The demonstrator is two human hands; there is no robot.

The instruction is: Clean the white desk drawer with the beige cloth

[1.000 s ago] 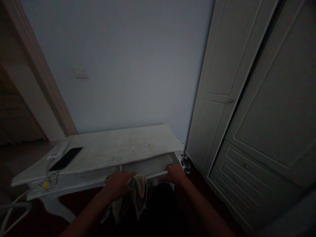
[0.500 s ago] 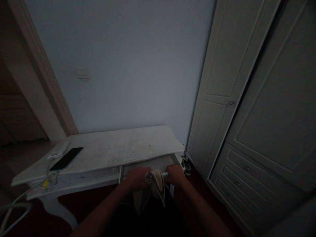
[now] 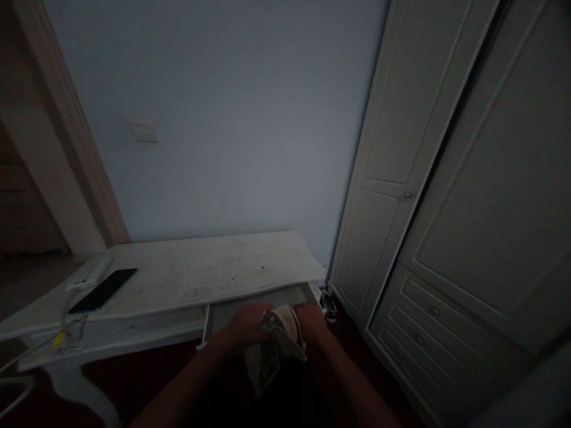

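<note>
1. Drawer (image 3: pixel 223 315) slid farther from desk (image 3: pixel 200 261), below its top—rigid; grip front edge.
2. Left hand (image 3: pixel 247 324) clamps cloth (image 3: pixel 285 333) (soft, light)—right hand (image 3: pixel 311 318) close by, hold unclear.

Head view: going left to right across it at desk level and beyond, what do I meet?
Yellow tag → black phone → left hand → bunched cloth → right hand → shoe → wardrobe's top drawer knob.

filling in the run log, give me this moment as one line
left hand: holds cloth | right hand: at open drawer | phone: on desk
</note>
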